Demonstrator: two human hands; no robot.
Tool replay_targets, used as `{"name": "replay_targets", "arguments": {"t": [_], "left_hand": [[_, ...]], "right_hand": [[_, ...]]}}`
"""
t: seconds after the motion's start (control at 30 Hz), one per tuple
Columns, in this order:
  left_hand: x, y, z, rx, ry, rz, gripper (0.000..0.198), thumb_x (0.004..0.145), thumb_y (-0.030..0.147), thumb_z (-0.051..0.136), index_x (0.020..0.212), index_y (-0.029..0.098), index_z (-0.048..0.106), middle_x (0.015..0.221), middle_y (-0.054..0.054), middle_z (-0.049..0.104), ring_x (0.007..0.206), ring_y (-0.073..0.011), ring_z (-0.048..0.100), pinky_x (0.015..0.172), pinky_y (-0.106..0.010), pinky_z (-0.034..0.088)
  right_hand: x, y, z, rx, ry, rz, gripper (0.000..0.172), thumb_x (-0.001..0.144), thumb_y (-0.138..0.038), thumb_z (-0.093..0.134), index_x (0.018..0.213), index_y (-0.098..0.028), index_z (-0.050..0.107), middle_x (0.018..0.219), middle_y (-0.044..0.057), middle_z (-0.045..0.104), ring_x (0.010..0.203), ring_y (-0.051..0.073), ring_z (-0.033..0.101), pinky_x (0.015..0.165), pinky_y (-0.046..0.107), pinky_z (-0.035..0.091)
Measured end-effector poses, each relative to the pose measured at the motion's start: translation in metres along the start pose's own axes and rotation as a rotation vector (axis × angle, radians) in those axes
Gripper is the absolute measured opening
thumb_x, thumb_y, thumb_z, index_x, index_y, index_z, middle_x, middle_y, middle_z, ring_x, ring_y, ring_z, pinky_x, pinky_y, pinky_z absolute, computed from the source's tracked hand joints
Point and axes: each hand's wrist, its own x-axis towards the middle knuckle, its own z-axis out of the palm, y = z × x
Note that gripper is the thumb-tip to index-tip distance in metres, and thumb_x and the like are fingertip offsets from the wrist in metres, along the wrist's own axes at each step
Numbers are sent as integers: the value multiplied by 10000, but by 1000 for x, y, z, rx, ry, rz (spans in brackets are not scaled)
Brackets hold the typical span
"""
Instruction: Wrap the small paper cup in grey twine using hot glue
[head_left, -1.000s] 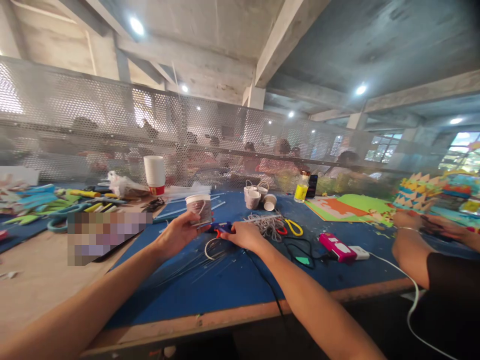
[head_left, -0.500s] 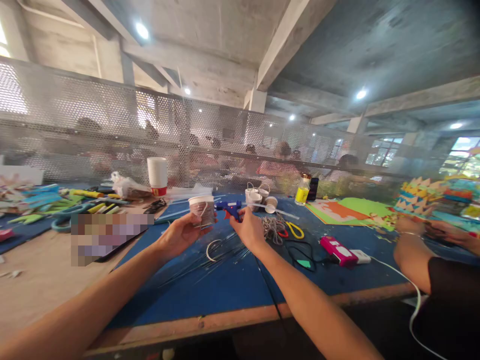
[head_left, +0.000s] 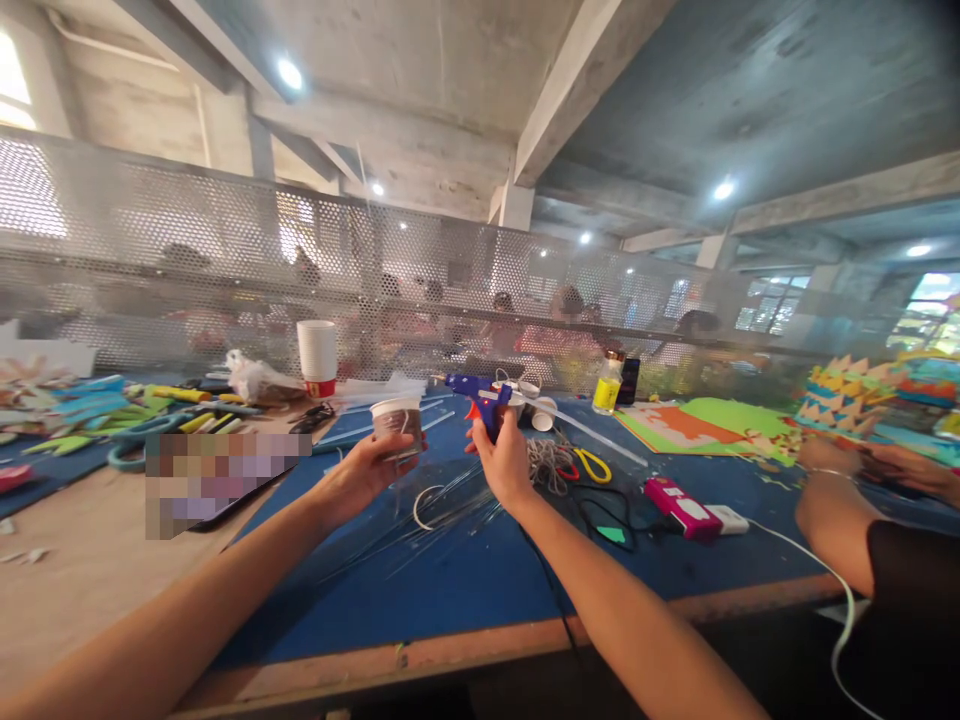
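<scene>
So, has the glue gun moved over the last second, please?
Yes: the right hand lifted the glue gun off the blue mat, up level with the small cups.

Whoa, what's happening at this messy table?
A person holds a paper cup in the left hand and a blue glue gun in the right hand, nozzle pointing left toward the cup, above the blue table. String, scissors and more cups lie behind. Another person's hands are at the far right.

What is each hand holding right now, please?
Left hand: closed around the paper cup.
Right hand: closed on the blue glue gun, held above the table.
</scene>
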Motion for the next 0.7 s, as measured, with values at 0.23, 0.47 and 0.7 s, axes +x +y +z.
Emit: {"name": "replay_targets", "arguments": {"t": [0.23, 0.47, 0.7], "left_hand": [[3, -1, -3, -7, -65, 47, 238, 770, 166, 762, 1007, 143, 759, 1045, -111, 770, 954, -213, 731, 786, -265, 588], [8, -5, -8, 1, -94, 62, 292, 796, 189, 742, 1085, 148, 733, 1128, -128, 755, 1026, -255, 728, 824, -304, 582], [16, -7, -11, -14, -29, 64, 276, 771, 126, 711, 1046, 155, 707, 1025, -108, 768, 948, -217, 737, 781, -283, 583]], "right_hand": [[-4, -9, 4, -12, 22, -20, 215, 886, -348, 589, 1004, -185, 662, 770, 32, 719, 686, 188, 672, 689, 285, 550], [-6, -18, 2, 119, -45, 4, 364, 910, -489, 612, 1059, -170, 703, 751, 26, 676, 636, 162, 619, 630, 264, 520], [-13, -16, 6, 208, -276, 68, 397, 933, -541, 590, 1055, -173, 677, 619, -24, 604, 507, 127, 576, 523, 234, 494]]}}
